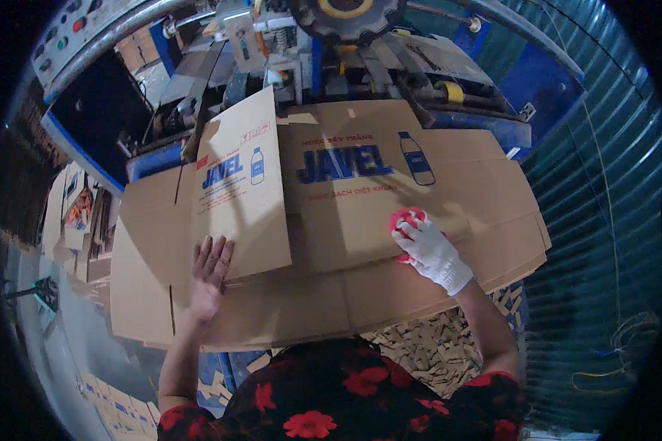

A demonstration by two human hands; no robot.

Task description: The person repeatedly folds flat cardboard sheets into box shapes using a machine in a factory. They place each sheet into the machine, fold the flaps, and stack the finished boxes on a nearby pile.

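My bare left hand (212, 266) lies with its fingers stretched out at the lower left edge of a printed cardboard panel (257, 235). This panel has a blue bottle picture with red and blue print, and its left part is folded or raised over the sheet beneath. My right hand (424, 246), in a white knit glove with red fingertips, rests on the larger flat cardboard carton (375, 228). Its thumb stands apart from the slightly bent fingers. More flat brown cardboard (272, 312) lies under both hands, stacked in layers.
A blue-framed machine (456, 121) with rollers and a dark wheel (349, 18) stands beyond the cardboard. A control panel with buttons (70, 33) is at upper left. Cardboard scraps (426, 345) are heaped below. Green corrugated wall (603, 220) runs along the right.
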